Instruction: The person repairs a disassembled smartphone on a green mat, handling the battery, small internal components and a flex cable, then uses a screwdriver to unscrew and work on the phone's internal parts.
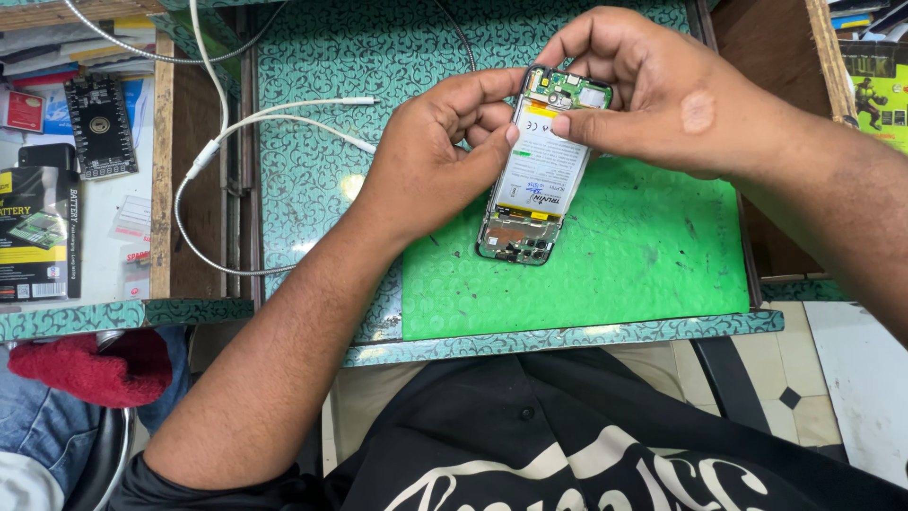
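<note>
An opened phone with its back cover off lies tilted over a green work mat. Its white battery and green circuit board are exposed. My left hand grips the phone's left edge near the top, thumb against the battery side. My right hand curls over the phone's top end, its thumb pressing on the battery and its fingers around the circuit board area. The phone's lower end rests near the mat.
A white charging cable loops across the patterned teal table top. To the left lie a black circuit test board, a black box and papers. A red cloth sits below the table edge.
</note>
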